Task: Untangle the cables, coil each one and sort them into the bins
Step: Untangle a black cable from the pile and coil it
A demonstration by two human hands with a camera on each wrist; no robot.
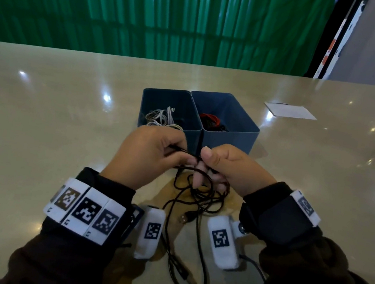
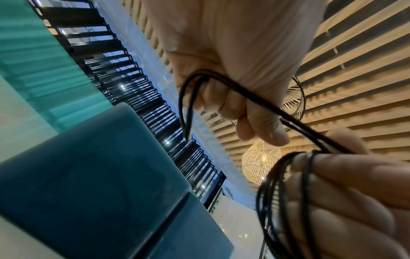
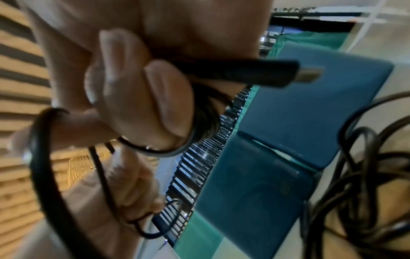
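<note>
Glossy beige table [image 1: 63,124] | green slatted wall [image 1: 151,11] | perhaps wicker lamp [image 2: 261,163]

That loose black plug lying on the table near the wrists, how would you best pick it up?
Pinch the loose black plug by its stiff body from above, fingers across its narrow sides. It lies flat on the glossy beige table, and its thin black cable would only flex.

- Our head view looks forward and down over the table [image 1: 40,121].
- Our wrist views sit close under each hand, facing up.
- All share the blue bins [image 1: 199,117].
</note>
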